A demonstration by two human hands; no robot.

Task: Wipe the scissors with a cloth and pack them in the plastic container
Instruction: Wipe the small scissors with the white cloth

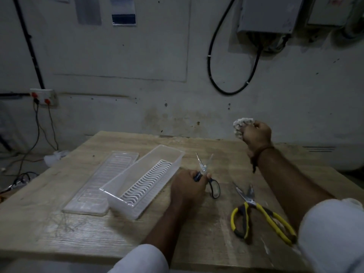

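Seemingly dark-handled scissors [205,174], blades splayed, fill left hand [189,186]; right [256,134] clenches cloth [241,125].

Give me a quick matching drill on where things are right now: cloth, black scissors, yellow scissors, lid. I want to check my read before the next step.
Things:
1. cloth
2. black scissors
3. yellow scissors
4. lid

States:
A. lying on the table, untouched, blades open
B. flat on the table, left of the container
C. bunched in the raised right hand
D. held in the left hand, blades open

Pairs: 1-C, 2-D, 3-A, 4-B
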